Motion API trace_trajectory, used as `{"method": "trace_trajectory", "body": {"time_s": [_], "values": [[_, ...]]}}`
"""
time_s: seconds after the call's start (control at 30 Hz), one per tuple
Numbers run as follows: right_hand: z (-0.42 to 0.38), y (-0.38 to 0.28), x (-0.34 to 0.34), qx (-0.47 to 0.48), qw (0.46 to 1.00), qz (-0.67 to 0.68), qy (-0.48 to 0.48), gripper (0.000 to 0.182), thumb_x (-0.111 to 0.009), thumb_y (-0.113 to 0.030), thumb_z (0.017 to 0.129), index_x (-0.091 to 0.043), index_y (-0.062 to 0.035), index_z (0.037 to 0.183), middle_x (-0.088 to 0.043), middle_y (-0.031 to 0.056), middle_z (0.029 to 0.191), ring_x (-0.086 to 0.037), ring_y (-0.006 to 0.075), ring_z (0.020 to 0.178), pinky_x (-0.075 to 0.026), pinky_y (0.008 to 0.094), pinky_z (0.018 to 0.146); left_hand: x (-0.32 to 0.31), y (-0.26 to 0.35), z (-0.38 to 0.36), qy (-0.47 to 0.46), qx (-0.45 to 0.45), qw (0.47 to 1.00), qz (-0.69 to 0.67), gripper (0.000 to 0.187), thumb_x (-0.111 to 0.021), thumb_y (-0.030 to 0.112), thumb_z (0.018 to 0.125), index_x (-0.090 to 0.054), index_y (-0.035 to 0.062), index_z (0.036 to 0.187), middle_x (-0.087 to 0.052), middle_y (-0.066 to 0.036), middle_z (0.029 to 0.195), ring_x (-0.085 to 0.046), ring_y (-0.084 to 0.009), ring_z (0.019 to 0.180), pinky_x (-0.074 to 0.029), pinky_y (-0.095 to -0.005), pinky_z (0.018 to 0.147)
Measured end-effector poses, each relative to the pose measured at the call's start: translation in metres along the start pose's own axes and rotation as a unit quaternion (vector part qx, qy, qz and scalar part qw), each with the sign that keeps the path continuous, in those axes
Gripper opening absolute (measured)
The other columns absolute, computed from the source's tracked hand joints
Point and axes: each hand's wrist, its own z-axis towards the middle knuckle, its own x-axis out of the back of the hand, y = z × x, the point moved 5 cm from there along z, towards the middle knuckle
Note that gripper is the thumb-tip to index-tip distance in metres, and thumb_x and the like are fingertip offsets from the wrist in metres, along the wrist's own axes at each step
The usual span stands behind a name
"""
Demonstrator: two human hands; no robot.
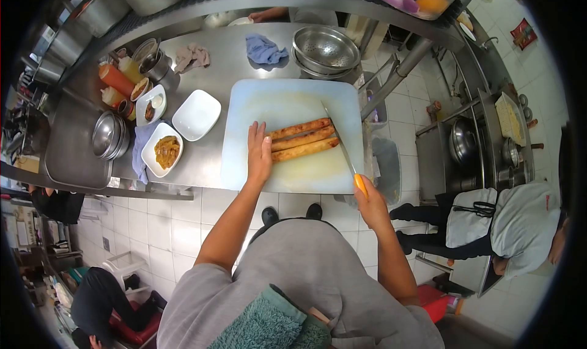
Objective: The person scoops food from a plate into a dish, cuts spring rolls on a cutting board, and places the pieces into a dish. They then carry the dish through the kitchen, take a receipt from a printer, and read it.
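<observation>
Three long browned rolls [302, 142] lie side by side on a pale cutting board [293, 98]. My left hand [259, 152] rests at their left ends, its fingers stretched out and pointing away from me. In my right hand [372, 203] is the orange handle of a knife [343, 142], fingers wrapped round it. The blade slants up and left across the board, beside the right ends of the rolls. Whether the blade touches them I cannot tell.
Left of the board are a white bowl [196, 115], a bowl of food [162, 150], metal bowls [110, 135] and sauce bottles [116, 79]. A colander [326, 49] and blue cloth [265, 49] lie beyond it. A person [520, 220] stands at right; a shelf [257, 8] hangs above.
</observation>
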Motion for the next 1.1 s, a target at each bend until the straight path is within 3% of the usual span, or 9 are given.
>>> {"method": "trace_trajectory", "body": {"time_s": [0.17,0.27,0.37,0.47,0.57,0.67,0.87,1.1], "values": [[0.000,0.003,0.001,-0.005,1.000,-0.006,0.000,0.038,-0.050,-0.023,0.089,-0.047,-0.0067,0.123,-0.058,0.0224,0.108,-0.056,0.0366,0.101,-0.043,0.0368,0.086,0.004,0.003,0.001,-0.017,0.010,1.000,0.002,0.052,-0.026,0.036,0.096,-0.038,-0.0001,0.133,-0.023,-0.019,0.144,-0.013,-0.0322,0.136,-0.014,-0.0393,0.110],[0.000,-0.004,0.007,0.013,0.999,-0.029,0.027,0.038,-0.050,-0.022,0.088,-0.046,-0.0069,0.123,-0.059,0.0228,0.105,-0.057,0.0374,0.097,-0.044,0.0378,0.083,0.025,-0.011,0.013,0.019,-0.005,0.999,0.030,0.054,-0.025,0.037,0.096,-0.040,-0.0010,0.131,-0.024,-0.020,0.144,-0.013,-0.0320,0.137,-0.014,-0.0391,0.110],[-0.005,-0.026,0.011,0.006,1.000,-0.006,0.028,0.036,-0.050,-0.019,0.087,-0.044,-0.0054,0.120,-0.060,0.0234,0.099,-0.058,0.0393,0.090,-0.046,0.0400,0.078,0.059,0.000,0.034,0.041,-0.021,0.999,-0.003,0.045,-0.039,0.029,0.095,-0.044,-0.0011,0.128,-0.036,-0.019,0.138,-0.027,-0.0318,0.132,-0.022,-0.0403,0.107],[-0.002,-0.054,-0.003,0.006,0.999,-0.031,-0.016,0.031,-0.049,-0.017,0.086,-0.041,-0.0038,0.113,-0.060,0.0241,0.093,-0.058,0.0418,0.084,-0.046,0.0438,0.073,0.067,0.018,0.058,0.000,-0.122,0.987,0.109,0.039,-0.049,0.019,0.090,-0.048,0.0028,0.126,-0.041,-0.015,0.136,-0.032,-0.0310,0.130,-0.026,-0.0430,0.105],[0.011,-0.074,-0.030,0.041,0.993,-0.099,-0.045,0.027,-0.049,-0.016,0.086,-0.040,-0.0031,0.107,-0.060,0.0249,0.089,-0.057,0.0434,0.082,-0.045,0.0473,0.070,0.050,0.044,0.073,-0.099,-0.246,0.940,0.213,0.040,-0.051,0.013,0.087,-0.048,0.0106,0.127,-0.041,-0.009,0.137,-0.030,-0.0277,0.131,-0.027,-0.0456,0.105],[0.020,-0.086,-0.052,0.065,0.986,-0.144,-0.048,0.025,-0.050,-0.018,0.087,-0.039,-0.0023,0.104,-0.059,0.0250,0.087,-0.057,0.0435,0.081,-0.045,0.0495,0.069,0.025,0.047,0.076,-0.178,-0.298,0.889,0.298,0.043,-0.048,0.011,0.087,-0.046,0.0179,0.129,-0.040,-0.004,0.138,-0.029,-0.0237,0.132,-0.027,-0.0476,0.105],[0.024,-0.086,-0.068,0.076,0.980,-0.180,-0.047,0.025,-0.051,-0.021,0.088,-0.039,-0.0015,0.099,-0.060,0.0233,0.084,-0.057,0.0422,0.080,-0.045,0.0493,0.068,0.001,0.022,0.082,-0.245,-0.310,0.848,0.352,0.045,-0.044,0.011,0.089,-0.042,0.0225,0.132,-0.033,-0.001,0.142,-0.023,-0.0216,0.135,-0.023,-0.0474,0.108],[0.022,-0.089,-0.070,0.066,0.978,-0.194,-0.044,0.025,-0.051,-0.021,0.088,-0.039,-0.0015,0.099,-0.060,0.0227,0.085,-0.058,0.0418,0.080,-0.046,0.0489,0.069,-0.003,0.017,0.080,-0.270,-0.302,0.848,0.340,0.044,-0.045,0.013,0.089,-0.042,0.0220,0.132,-0.032,0.000,0.143,-0.022,-0.0234,0.135,-0.023,-0.0456,0.108]]}}
